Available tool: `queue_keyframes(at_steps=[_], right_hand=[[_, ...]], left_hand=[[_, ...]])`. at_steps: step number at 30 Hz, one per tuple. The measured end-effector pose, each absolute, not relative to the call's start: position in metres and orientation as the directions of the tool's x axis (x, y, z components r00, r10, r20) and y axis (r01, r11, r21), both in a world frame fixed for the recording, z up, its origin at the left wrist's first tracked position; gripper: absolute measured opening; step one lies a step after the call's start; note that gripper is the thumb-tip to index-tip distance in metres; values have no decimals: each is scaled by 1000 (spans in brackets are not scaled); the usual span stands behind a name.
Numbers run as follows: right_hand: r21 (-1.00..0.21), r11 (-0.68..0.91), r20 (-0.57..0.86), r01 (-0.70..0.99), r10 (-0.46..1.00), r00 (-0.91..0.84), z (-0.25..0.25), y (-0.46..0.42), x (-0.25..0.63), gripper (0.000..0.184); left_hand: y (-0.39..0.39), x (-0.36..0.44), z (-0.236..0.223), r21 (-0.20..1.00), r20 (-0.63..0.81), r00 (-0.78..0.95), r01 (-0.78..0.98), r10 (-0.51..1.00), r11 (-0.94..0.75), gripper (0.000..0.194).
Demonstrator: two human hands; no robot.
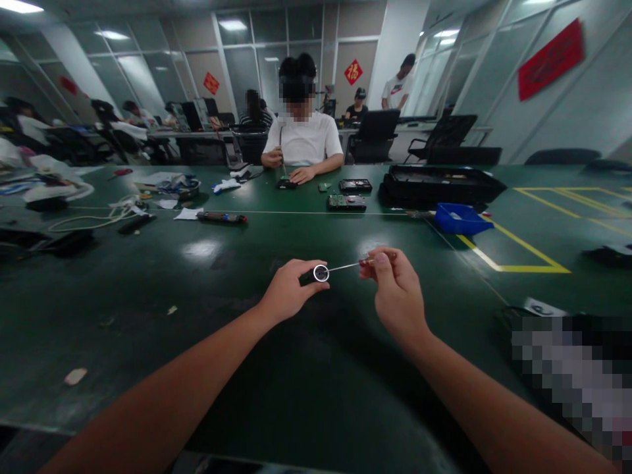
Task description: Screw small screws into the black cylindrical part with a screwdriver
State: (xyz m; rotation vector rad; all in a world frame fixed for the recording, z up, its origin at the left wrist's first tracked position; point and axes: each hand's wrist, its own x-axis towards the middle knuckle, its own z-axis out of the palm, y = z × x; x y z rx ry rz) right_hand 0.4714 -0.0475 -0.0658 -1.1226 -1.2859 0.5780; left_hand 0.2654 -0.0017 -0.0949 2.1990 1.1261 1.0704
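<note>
Just below the centre of the frame: a short black cylinder with a bright silver ring around its end [320,273], held with that ringed end towards the viewer. The ring is smooth and reflective, and it encloses a dark interior whose details are too small to make out. The left hand [286,289] grips the cylinder from its left side, index finger along the top and thumb underneath. To the right, the right hand [399,293] pinches the reddish, partly translucent handle of a thin screwdriver-like tool with a slender metal shaft [344,266]. The shaft slants slightly down to the left, its tip at the ring's right edge; whether it enters the opening cannot be told. Both hands are above a dark green, glossy worktop [148,283].

Upper centre: a co-worker in a white T-shirt [316,138] bends over small dark parts, near a rectangular unit with an exposed green circuit board [347,203]. Right of centre: an angular blue plastic tray [461,219], in front of a long black plastic casing [439,187].
</note>
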Motion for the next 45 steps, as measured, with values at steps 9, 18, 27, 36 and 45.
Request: queue_keyframes(at_steps=[9,18,27,36,45], right_hand=[[-761,440,553,477,824,122,-61,-56,470,17],[-722,445,561,530,824,72,-59,-56,470,16],[-672,448,581,590,813,44,-57,-59,470,13],[-536,542,614,647,777,-142,-58,-63,467,15],[-501,473,565,725,813,-140,-58,-59,467,17]], left_hand=[[-2,267,-95,599,480,402,499,780,-626,40],[0,267,-98,607,477,379,511,793,-609,42],[1,267,-97,577,507,378,518,774,-631,40],[1,266,-97,513,518,431,534,739,-672,39],[6,268,-103,463,423,489,607,763,-646,40]])
